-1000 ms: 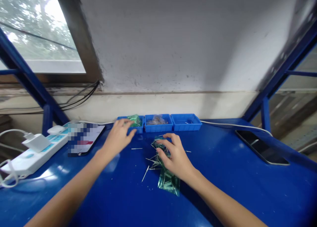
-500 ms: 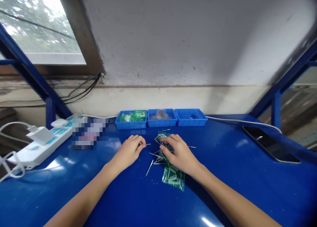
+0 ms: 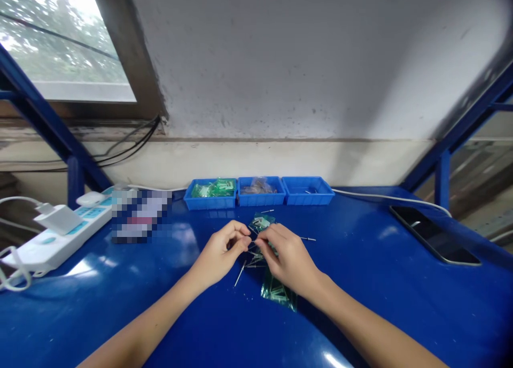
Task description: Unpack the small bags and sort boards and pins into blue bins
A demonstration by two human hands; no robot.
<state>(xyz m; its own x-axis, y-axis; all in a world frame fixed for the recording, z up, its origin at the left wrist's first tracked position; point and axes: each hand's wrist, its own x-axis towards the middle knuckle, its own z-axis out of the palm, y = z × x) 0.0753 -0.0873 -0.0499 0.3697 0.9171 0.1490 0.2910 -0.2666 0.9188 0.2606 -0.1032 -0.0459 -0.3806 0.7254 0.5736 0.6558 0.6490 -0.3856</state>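
My left hand [image 3: 226, 251] is closed in a pinch, its fingertips almost meeting those of my right hand. A thin metal blind rivet [image 3: 253, 242] shows in the narrow gap between the two hands. My right hand [image 3: 286, 253] also pinches at this gap, above a green plastic bag [image 3: 279, 294] that it partly covers. Several loose blind rivets [image 3: 240, 273] lie around the bag, one of them pointing out [image 3: 308, 239] to the right of my hand. The exact grip on the small piece is partly hidden by my fingers.
Three blue trays stand along the back: one with green bags [image 3: 214, 188], one with a clear bag [image 3: 258, 186], one with a few thin pieces [image 3: 308, 190]. A white power strip [image 3: 60, 238] lies left, a black phone [image 3: 435, 234] right. A cable runs behind.
My left hand has moved right, up to my right hand. The right fingers have drawn from a spread reach over the pile into a pinch. The view has shifted slightly.
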